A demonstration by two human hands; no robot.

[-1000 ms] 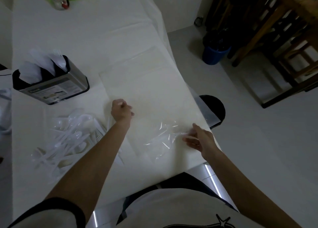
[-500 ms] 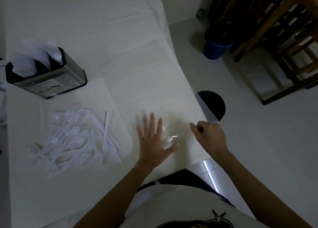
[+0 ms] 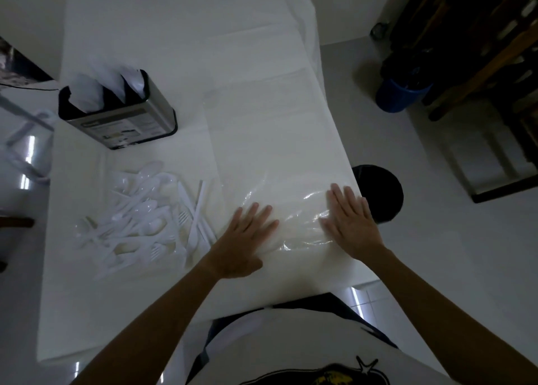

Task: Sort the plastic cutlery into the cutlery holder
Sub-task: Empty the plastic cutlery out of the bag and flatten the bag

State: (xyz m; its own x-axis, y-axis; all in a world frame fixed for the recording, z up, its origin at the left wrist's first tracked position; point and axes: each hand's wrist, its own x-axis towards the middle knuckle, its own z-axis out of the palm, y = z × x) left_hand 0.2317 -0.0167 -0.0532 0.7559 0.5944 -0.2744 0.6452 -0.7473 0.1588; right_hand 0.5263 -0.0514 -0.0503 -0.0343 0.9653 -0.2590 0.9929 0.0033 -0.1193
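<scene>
Now left hand [image 3: 247, 239] and right hand [image 3: 349, 227] press flat on a bag [image 3: 302, 224], grasping nothing.
Cutlery [image 3: 139, 224] lies piled centre left, below the holder [image 3: 122, 117]; a leftward sweep of the slippery bag could scatter it off the table [image 3: 174, 35].

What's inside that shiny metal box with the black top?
White pieces stick up from the slots of the shiny metal cutlery holder. Its walls hide their lower ends, and they are too blurred to tell which kind.

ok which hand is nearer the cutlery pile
Left. The left hand lies flat beside the cutlery pile; the right hand lies flat farther off, near the edge of the table.
</scene>
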